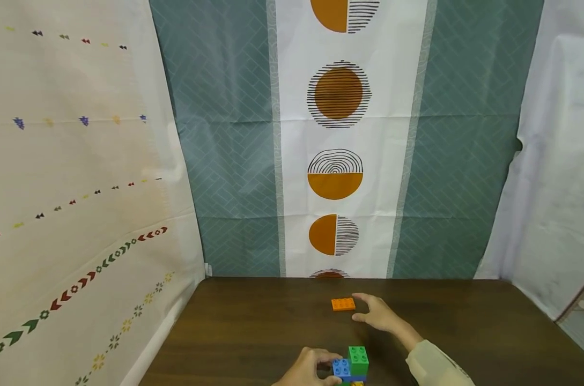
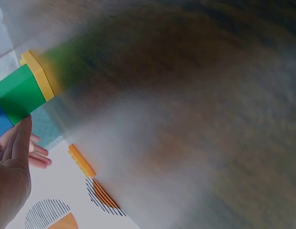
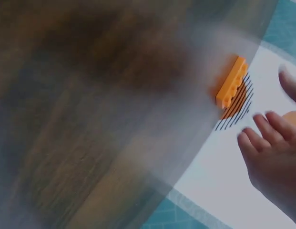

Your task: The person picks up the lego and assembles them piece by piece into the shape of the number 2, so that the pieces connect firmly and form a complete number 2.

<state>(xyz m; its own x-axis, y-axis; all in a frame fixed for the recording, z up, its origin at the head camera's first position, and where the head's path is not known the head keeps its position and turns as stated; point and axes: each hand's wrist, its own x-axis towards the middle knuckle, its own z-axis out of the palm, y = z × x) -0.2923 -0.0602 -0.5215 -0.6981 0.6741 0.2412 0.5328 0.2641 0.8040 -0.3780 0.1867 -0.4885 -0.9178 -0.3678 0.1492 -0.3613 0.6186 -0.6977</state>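
Note:
My left hand point(image 1: 307, 370) grips a stack of toy bricks at the near edge of the head view. A green brick point(image 1: 358, 360) tops the stack beside a lower blue brick point(image 1: 341, 368). Farther down, a green brick point(image 2: 21, 93) and a yellow brick point(image 2: 39, 75) show in the left wrist view. Just right of an orange brick point(image 1: 342, 304) hovers my right hand point(image 1: 376, 314), its thumb and fingers spread apart with nothing between them. That orange brick point(image 3: 231, 83), flat and studded, lies on the table, apart from the fingers in the right wrist view.
The dark wooden table point(image 1: 253, 327) reaches back to a hanging curtain point(image 1: 224, 161) with circle patterns. Cream patterned cloth point(image 1: 79, 214) borders the left side, and pale cloth point(image 1: 552, 187) hangs on the right.

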